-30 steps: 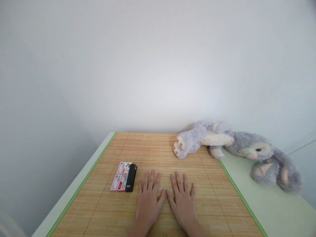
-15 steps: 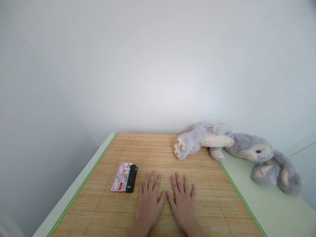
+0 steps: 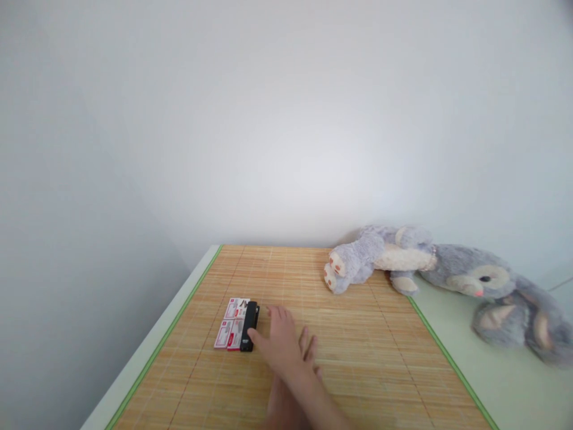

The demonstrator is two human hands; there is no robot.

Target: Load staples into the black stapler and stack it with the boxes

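A black stapler [image 3: 249, 325] lies lengthwise on the bamboo mat [image 3: 349, 358], against the right side of several small white-and-red boxes [image 3: 230, 333]. My right hand [image 3: 281, 341] reaches across from the lower right, just right of the stapler. Its thumb is at the stapler's near right edge, the fingers are curved and spread from it, and nothing is held; whether the thumb touches is unclear. Underneath my right wrist, my left hand [image 3: 308, 351] is partly covered. Its visible fingers stretch out, slightly blurred, with nothing in them.
A grey plush rabbit [image 3: 405, 258] lies on its side along the back right, its feet on the mat and its head and ears over the pale tabletop [image 3: 505, 382]. A white wall [image 3: 286, 119] rises behind the table.
My right hand has lifted from the mat and crossed leftwards over my left hand towards the stapler. My left hand has shifted right and lower. The view has turned slightly left.
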